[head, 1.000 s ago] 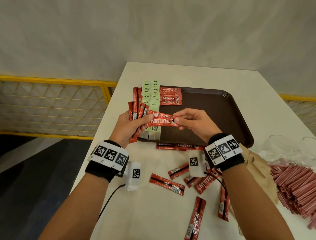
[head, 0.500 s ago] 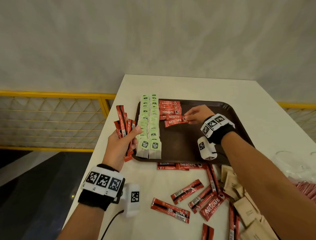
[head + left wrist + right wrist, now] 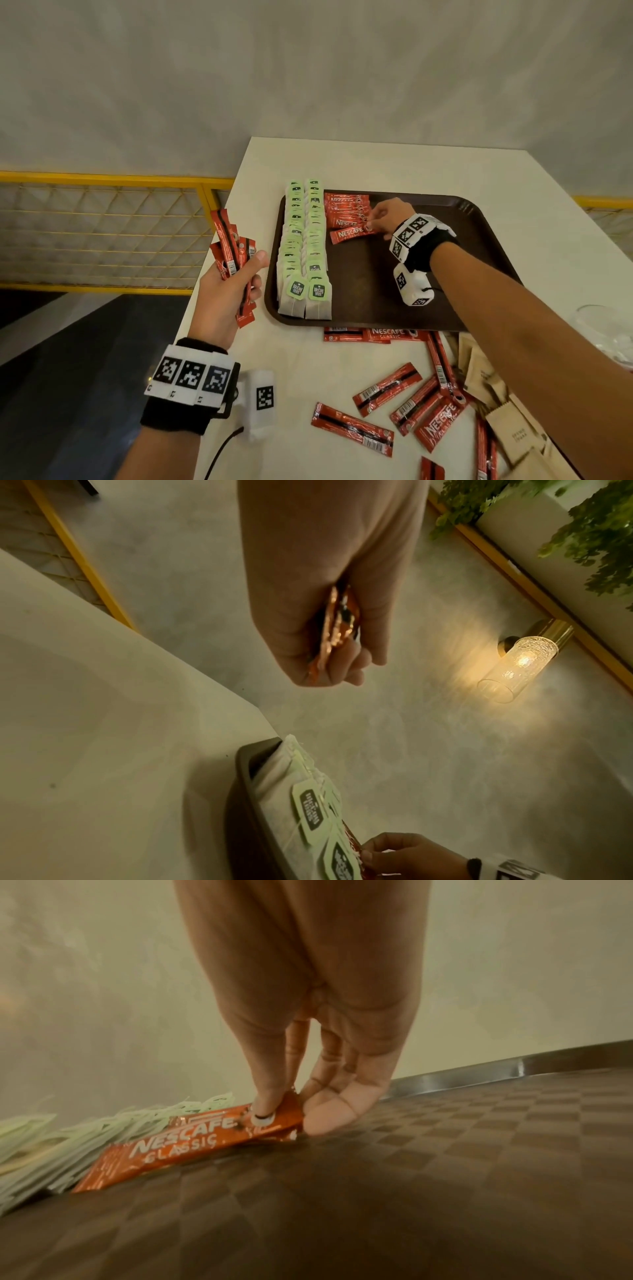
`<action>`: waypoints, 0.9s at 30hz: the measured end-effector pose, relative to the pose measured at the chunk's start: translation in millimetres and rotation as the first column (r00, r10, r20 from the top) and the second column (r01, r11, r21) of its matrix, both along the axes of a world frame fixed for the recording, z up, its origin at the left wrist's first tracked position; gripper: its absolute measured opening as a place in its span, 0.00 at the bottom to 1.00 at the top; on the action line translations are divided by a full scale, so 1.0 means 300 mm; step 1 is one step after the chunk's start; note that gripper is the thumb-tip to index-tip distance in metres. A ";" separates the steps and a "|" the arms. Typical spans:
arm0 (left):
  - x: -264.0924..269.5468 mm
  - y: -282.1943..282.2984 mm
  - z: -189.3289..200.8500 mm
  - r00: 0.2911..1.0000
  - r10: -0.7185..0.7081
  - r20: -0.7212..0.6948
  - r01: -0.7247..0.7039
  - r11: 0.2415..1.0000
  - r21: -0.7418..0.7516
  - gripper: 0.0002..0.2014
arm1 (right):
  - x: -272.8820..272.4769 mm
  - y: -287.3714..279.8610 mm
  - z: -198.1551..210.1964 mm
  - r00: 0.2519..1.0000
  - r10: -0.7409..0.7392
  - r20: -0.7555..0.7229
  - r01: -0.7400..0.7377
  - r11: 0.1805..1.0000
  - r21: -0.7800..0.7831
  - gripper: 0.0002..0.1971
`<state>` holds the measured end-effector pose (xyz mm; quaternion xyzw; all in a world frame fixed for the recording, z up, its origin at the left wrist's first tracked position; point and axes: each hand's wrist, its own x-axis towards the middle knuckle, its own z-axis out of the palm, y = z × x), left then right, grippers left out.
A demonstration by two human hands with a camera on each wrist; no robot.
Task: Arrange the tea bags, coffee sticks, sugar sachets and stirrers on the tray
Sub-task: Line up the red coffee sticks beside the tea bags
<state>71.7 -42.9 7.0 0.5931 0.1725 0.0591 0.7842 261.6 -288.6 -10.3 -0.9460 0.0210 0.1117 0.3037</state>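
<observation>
Right hand (image 3: 388,217): there, pinching a coffee stick (image 3: 349,234) flat on the tray (image 3: 445,301), beside the tea bags (image 3: 303,246).
Left hand (image 3: 227,294): gripping a bundle of sticks (image 3: 233,250) above the tabletop (image 3: 294,370) edge.

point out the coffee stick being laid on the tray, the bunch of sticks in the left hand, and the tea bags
red Nescafe coffee stick (image 3: 349,234), head view, printed middle.
bunch of red coffee sticks (image 3: 228,245), head view, upper ends above the fingers.
green-tagged white tea bags (image 3: 317,291), head view, nearest tag.
</observation>
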 end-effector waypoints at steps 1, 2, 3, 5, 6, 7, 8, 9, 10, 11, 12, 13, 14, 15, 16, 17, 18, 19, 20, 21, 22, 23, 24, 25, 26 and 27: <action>-0.001 -0.001 -0.001 1.000 0.001 -0.001 -0.001 1.000 -0.001 0.04 | -0.003 0.001 -0.002 1.000 0.010 0.000 -0.010 1.000 -0.001 0.09; -0.001 -0.002 -0.001 1.000 0.000 -0.001 0.000 1.000 -0.002 0.04 | -0.004 0.003 -0.005 1.000 0.017 0.002 -0.017 1.000 0.002 0.07; 0.000 -0.004 -0.001 1.000 0.000 -0.002 0.000 1.000 -0.003 0.04 | -0.005 0.005 -0.008 1.000 0.017 0.002 -0.017 1.000 0.007 0.04; 0.000 -0.007 0.001 1.000 -0.002 -0.006 0.002 1.000 -0.004 0.05 | -0.005 0.010 -0.012 1.000 0.002 0.003 -0.002 1.000 0.029 0.06; 0.000 -0.008 0.003 1.000 -0.001 -0.006 0.001 1.000 -0.005 0.05 | -0.003 0.012 -0.015 1.000 -0.013 0.002 0.013 0.999 0.050 0.08; 0.000 -0.008 0.003 1.000 0.001 -0.006 -0.001 1.000 -0.008 0.05 | -0.004 0.015 -0.015 1.000 -0.029 0.004 0.029 0.997 0.068 0.09; -0.001 -0.006 0.004 1.000 0.004 -0.008 -0.004 1.000 -0.009 0.05 | -0.002 0.016 -0.017 0.999 -0.040 0.008 0.039 0.996 0.077 0.10; -0.001 -0.002 0.005 1.000 0.008 -0.010 -0.008 1.000 -0.009 0.05 | -0.002 0.016 -0.018 0.999 -0.048 0.010 0.047 0.996 0.080 0.10; -0.001 0.001 0.005 1.000 0.012 -0.012 -0.012 1.000 -0.010 0.05 | -0.002 0.017 -0.018 0.998 -0.055 0.009 0.054 0.995 0.083 0.10; -0.001 0.004 0.005 1.000 0.015 -0.012 -0.015 1.000 -0.012 0.05 | -0.004 0.017 -0.018 0.998 -0.060 0.005 0.060 0.995 0.085 0.09; -0.001 0.006 0.005 1.000 0.017 -0.011 -0.017 1.000 -0.015 0.05 | -0.004 0.017 -0.019 0.998 -0.066 0.001 0.065 0.994 0.089 0.09; -0.001 0.006 0.005 1.000 0.017 -0.009 -0.017 1.000 -0.018 0.05 | -0.005 0.017 -0.018 0.997 -0.072 -0.001 0.072 0.993 0.093 0.09; 0.000 0.005 0.005 1.000 0.017 -0.007 -0.017 1.000 -0.020 0.05 | -0.005 0.017 -0.018 0.997 -0.078 0.000 0.078 0.992 0.095 0.09; -0.001 0.003 0.005 1.000 0.016 -0.005 -0.016 1.000 -0.020 0.04 | -0.007 0.016 -0.019 0.996 -0.085 0.001 0.084 0.992 0.093 0.09; 0.000 0.001 0.004 1.000 0.015 -0.004 -0.015 1.000 -0.020 0.04 | -0.008 0.015 -0.019 0.996 -0.088 -0.003 0.088 0.992 0.088 0.09; -0.001 -0.001 0.004 1.000 0.014 -0.004 -0.014 1.000 -0.021 0.05 | -0.010 0.014 -0.020 0.996 -0.087 -0.008 0.087 0.993 0.079 0.09; -0.001 -0.002 0.003 1.000 0.013 -0.003 -0.013 1.000 -0.024 0.05 | -0.011 0.013 -0.022 0.997 -0.080 -0.009 0.080 0.995 0.067 0.10; -0.001 -0.002 0.003 1.000 0.013 -0.004 -0.013 1.000 -0.027 0.06 | -0.013 0.013 -0.022 0.998 -0.070 -0.006 0.070 0.996 0.054 0.10; -0.001 -0.002 0.003 1.000 0.014 -0.004 -0.014 0.999 -0.029 0.06 | -0.015 0.012 -0.023 0.998 -0.062 -0.003 0.062 0.997 0.042 0.11; 0.000 -0.003 0.003 1.000 0.014 -0.005 -0.014 0.999 -0.029 0.06 | -0.018 0.013 -0.024 0.998 -0.056 0.002 0.056 0.998 0.030 0.11; 0.001 -0.003 0.003 1.000 0.014 -0.005 -0.014 1.000 -0.027 0.06 | -0.018 0.013 -0.026 0.999 -0.051 0.008 0.050 0.999 0.020 0.12; 0.000 -0.003 0.002 1.000 0.011 -0.005 -0.012 1.000 -0.023 0.06 | -0.020 0.014 -0.027 0.999 -0.043 0.016 0.043 0.999 0.011 0.12; 0.000 -0.003 0.000 1.000 0.009 -0.006 -0.009 1.000 -0.018 0.06 | -0.020 0.017 -0.030 0.999 -0.038 0.026 0.038 0.999 0.006 0.12; -0.002 -0.002 -0.001 1.000 0.007 -0.007 -0.007 1.000 -0.014 0.06 | -0.022 0.021 -0.030 0.999 -0.031 0.031 0.031 1.000 0.001 0.11; -0.003 -0.002 -0.003 1.000 0.007 -0.008 -0.007 1.000 -0.014 0.06 | -0.024 0.024 -0.031 0.999 -0.014 0.036 0.014 1.000 -0.016 0.11; -0.005 0.000 -0.004 1.000 0.008 -0.008 -0.008 1.000 -0.015 0.06 | -0.025 0.027 -0.031 0.999 0.012 0.041 -0.010 0.999 -0.050 0.15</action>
